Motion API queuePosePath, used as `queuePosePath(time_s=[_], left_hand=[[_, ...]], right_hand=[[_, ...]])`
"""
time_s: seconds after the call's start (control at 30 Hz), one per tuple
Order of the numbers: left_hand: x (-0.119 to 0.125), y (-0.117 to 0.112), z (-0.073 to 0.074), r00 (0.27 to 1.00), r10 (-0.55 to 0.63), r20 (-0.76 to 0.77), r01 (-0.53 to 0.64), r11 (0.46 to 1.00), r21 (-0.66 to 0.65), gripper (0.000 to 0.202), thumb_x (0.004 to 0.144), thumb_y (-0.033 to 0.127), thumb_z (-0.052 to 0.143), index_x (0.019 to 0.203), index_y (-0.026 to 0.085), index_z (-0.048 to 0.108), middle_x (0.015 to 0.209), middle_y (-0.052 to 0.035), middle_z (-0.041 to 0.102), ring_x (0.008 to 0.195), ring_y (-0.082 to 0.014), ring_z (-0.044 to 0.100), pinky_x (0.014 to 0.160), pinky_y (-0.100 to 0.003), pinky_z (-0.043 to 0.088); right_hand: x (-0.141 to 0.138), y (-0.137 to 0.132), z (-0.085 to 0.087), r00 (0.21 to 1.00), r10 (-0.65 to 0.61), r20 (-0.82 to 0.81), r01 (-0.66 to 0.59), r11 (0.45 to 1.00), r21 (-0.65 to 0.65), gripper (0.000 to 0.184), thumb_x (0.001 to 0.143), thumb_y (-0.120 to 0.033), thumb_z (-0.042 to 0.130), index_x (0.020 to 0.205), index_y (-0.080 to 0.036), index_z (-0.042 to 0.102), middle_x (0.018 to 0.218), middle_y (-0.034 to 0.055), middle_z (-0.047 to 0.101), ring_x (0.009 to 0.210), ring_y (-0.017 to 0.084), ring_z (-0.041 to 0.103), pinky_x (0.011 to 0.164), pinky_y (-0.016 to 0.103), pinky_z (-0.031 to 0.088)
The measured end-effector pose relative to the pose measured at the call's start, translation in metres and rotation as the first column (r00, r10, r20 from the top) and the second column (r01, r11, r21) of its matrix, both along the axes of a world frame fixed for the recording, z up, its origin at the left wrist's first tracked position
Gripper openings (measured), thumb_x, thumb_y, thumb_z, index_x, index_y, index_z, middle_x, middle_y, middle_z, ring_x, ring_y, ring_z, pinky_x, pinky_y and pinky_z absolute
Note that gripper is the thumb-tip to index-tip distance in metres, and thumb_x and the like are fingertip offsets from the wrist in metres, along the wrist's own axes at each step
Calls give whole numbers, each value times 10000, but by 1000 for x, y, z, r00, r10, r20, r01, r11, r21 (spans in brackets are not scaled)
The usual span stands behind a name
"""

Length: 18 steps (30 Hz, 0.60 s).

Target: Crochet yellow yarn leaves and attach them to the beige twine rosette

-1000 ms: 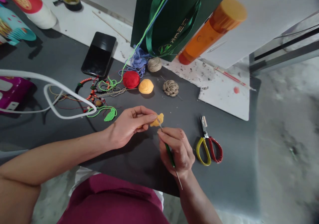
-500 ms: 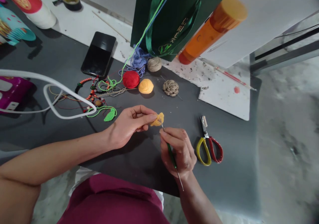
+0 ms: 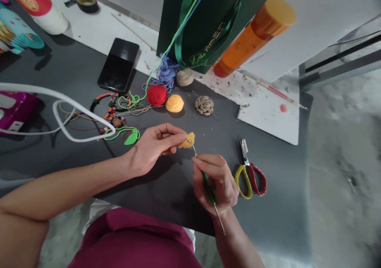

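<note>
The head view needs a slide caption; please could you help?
Left hand pinches a yellow yarn piece; right hand holds a green-handled hook to it.

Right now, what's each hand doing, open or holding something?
Left hand: closed, pinching the small yellow crochet piece.
Right hand: closed around the green-handled hook.

Muted light, soft-edged shadows

Head camera: worn on the person's head, facing forward and down
Grey table (image 3: 276, 216): seen steeply from above, near and right edges included
Left hand (image 3: 157, 147), right hand (image 3: 218, 182): close, around mid-view
Magenta top (image 3: 133, 242): beneath the lens, cut by the bottom edge
Green bag (image 3: 220, 6): farther off, cropped above
</note>
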<state>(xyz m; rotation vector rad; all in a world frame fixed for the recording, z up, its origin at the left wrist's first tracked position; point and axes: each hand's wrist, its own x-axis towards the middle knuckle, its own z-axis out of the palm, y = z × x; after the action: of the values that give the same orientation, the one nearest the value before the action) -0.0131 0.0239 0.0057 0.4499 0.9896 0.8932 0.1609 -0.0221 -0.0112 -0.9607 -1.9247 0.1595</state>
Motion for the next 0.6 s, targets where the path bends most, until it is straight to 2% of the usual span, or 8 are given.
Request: queuePosePath(time_s=[0.17,0.33,0.6], left_hand=[[0,0,-1,1000,-11,-24,12,1000,27,290,657,317,896,747,154,674,614,44,639,506,-46,476,495,-205,312],[0,-1,-3,998,-28,-51,31,997,63,281,674,332,888,755,159,682,625,39,646,498,-48,470,492,-215,316],[0,-1,-4,997,-41,-66,47,996,77,295,674,354,887,765,160,684,673,18,681,508,-53,472,510,-224,339]], right_hand=[[-2,1,2,1000,-2,3,2,1000,7,273,885,-3,626,1061,-209,660,833,32,719,680,158,688,586,314,587],[-1,0,2,1000,5,-13,-5,1000,13,278,868,23,631,1062,-174,666,845,55,725,703,160,690,607,316,586],[0,1,0,998,29,-48,-31,999,-31,293,860,18,632,1064,-188,672,842,40,728,701,164,694,618,320,579]])
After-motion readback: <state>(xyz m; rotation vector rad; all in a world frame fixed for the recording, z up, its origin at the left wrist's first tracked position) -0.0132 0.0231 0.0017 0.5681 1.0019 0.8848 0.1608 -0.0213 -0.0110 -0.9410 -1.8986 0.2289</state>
